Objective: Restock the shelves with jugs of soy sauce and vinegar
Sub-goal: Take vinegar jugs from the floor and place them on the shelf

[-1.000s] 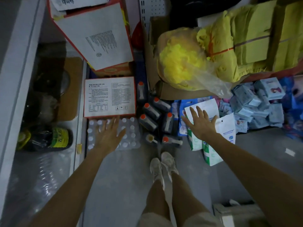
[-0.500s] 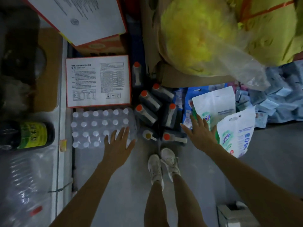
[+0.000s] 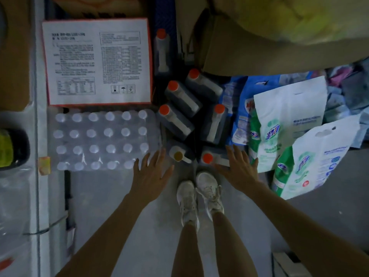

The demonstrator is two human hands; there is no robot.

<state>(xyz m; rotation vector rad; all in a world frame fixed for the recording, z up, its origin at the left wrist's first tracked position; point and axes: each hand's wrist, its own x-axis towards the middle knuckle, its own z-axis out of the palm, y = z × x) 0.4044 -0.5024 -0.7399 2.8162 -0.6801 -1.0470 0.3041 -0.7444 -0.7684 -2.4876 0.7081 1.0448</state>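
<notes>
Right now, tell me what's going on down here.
A person stands over a cluster of dark jugs on the floor. The left hand hovers open by the brown-capped jug, the right hand open beside the orange-capped jug. Neither has a grip on anything yet.

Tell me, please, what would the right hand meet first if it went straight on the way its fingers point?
Probably the nearest orange-capped jug, which lies just ahead of the right hand and its spread fingers. Seen from above, the gap between them cannot be judged.
</notes>
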